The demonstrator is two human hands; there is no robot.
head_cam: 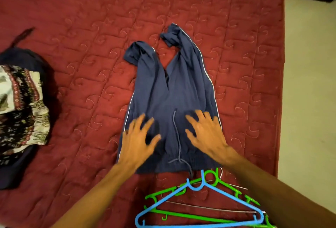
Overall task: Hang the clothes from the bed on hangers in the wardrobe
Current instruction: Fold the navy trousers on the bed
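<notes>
A pair of navy blue track pants [171, 89] with white side piping lies flat on the red quilted bed [91, 18], waistband nearest me and drawstring showing. My left hand [138, 136] and my right hand [205, 133] are spread with straight fingers over the waist area, one on each side of the drawstring. Neither hand holds anything. Just below the waistband lie a blue plastic hanger [198, 207] on top of a green hanger [183, 216], with a thin metal hanger partly visible under them.
A heap of patterned and dark clothes [20, 109] sits at the bed's left edge. The bed's right edge [281, 82] drops to a pale floor [309, 100] with a dark skirting board at top right.
</notes>
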